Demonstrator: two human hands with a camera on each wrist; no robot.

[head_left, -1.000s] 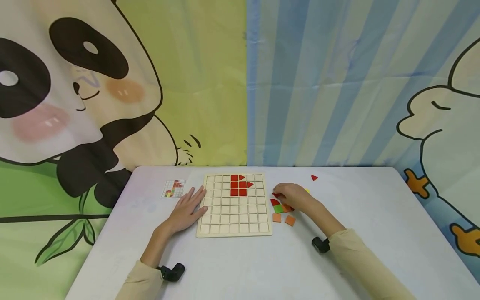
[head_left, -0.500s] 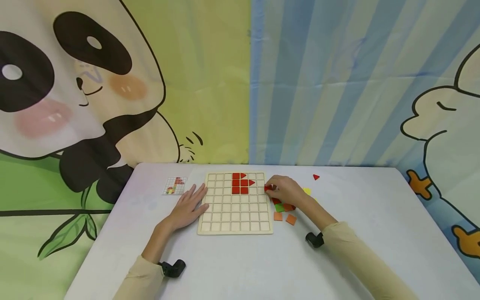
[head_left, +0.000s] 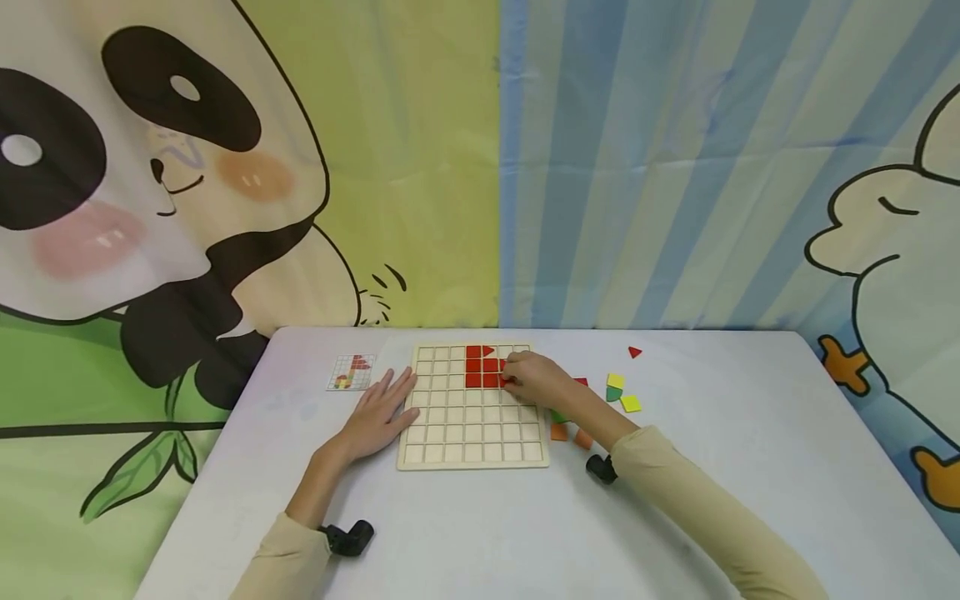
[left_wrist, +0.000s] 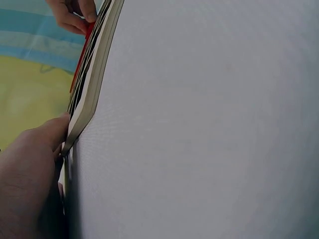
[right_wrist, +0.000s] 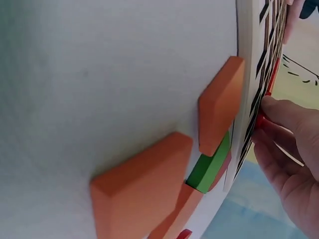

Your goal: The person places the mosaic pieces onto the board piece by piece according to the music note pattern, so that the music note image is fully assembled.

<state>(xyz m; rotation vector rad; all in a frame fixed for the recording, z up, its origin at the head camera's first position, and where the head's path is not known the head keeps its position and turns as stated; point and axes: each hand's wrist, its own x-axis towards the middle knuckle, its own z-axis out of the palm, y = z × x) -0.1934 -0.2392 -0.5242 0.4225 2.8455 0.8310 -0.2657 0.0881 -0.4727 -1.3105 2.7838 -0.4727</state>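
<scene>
A wooden grid board [head_left: 461,433] lies on the table, with red squares [head_left: 474,367] and a red triangle [head_left: 487,351] set in its upper cells. My right hand [head_left: 536,379] reaches over the board's right side. Between thumb and fingers it pinches a small red piece [right_wrist: 260,120], mostly covered by the fingers, at the cells right of the lowest red row. At the board's left edge rests my left hand [head_left: 375,421], fingers spread and straight. A small pattern card [head_left: 351,372] with a coloured figure on a grid lies left of the board.
Orange squares [right_wrist: 142,186] and a green piece [right_wrist: 208,167] lie against the board's right side, partly under my right forearm. Farther right are yellow squares [head_left: 631,403], a dark green piece [head_left: 614,393] and a lone red triangle [head_left: 635,352]. A printed curtain hangs behind the table.
My right hand has moved left from the loose pieces onto the board, carrying a red piece. Yellow and dark green pieces now show behind it. My left hand stays at the board's edge.
</scene>
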